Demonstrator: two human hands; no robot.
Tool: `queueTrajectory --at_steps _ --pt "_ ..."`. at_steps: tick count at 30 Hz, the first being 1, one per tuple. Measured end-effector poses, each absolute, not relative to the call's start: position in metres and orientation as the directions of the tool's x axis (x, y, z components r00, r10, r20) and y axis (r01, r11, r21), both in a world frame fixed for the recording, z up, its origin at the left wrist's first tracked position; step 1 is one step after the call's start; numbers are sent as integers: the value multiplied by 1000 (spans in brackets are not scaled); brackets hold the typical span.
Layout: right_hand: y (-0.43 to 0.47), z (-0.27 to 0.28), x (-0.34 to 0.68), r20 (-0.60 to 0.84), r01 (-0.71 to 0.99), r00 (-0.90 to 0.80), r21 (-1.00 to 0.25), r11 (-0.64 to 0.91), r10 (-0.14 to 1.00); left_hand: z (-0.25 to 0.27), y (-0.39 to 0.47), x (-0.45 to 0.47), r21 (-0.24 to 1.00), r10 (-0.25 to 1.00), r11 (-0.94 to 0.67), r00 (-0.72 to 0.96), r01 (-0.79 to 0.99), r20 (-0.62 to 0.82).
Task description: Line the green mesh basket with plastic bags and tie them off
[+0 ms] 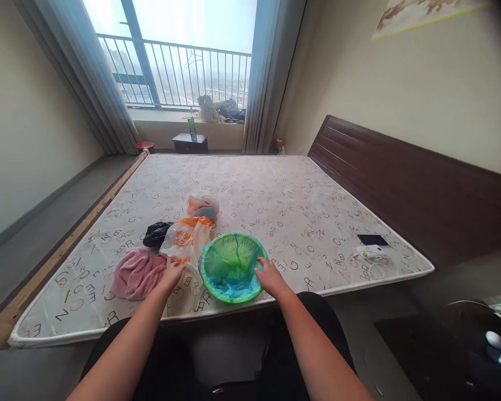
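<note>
Green bin, blue liner inside, on mattress, by near edge around its middle; right grip pinching bin's right rim; left grip at near end of orange-white bag, can't tell if pinching; pink towel just left, black bag behind towel, clear bag farther from near edge; phone toward near right corner

- Mattress: pale, letter-printed, white-edged.
- Near edge: green basket, blue film inside.
- Left of basket: pink cloth, black plastic bag, orange-and-white plastic bag; translucent bag just beyond.
- Right side: dark flat device; white corded item just beside.
</note>
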State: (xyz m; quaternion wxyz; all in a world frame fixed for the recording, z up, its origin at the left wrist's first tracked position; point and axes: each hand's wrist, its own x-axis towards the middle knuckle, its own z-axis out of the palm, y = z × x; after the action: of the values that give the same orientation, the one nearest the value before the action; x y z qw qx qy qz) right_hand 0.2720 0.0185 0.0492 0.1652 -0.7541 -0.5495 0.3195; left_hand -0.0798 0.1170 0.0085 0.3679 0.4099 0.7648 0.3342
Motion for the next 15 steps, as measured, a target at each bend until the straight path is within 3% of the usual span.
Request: queueTrajectory --at_steps 2,5,9,12,15 --pt "22 48 279 -279 707 144 -642 -296 949 4 120 -84 733 886 426 -408 531 -220" --pt "30 47 290 -249 662 126 -700 -268 960 7 137 -89 535 941 268 -336 801 32" --pt "40 47 294 -273 600 194 -727 -334 942 26 181 -81 365 954 35 -140 930 265" --pt "44 48 288 -248 572 206 -754 -322 947 38 224 -67 260 968 -52 -16 964 252" --pt "47 51 281 -264 548 193 -770 -327 945 42 269 -57 73 990 -130 125 989 64"
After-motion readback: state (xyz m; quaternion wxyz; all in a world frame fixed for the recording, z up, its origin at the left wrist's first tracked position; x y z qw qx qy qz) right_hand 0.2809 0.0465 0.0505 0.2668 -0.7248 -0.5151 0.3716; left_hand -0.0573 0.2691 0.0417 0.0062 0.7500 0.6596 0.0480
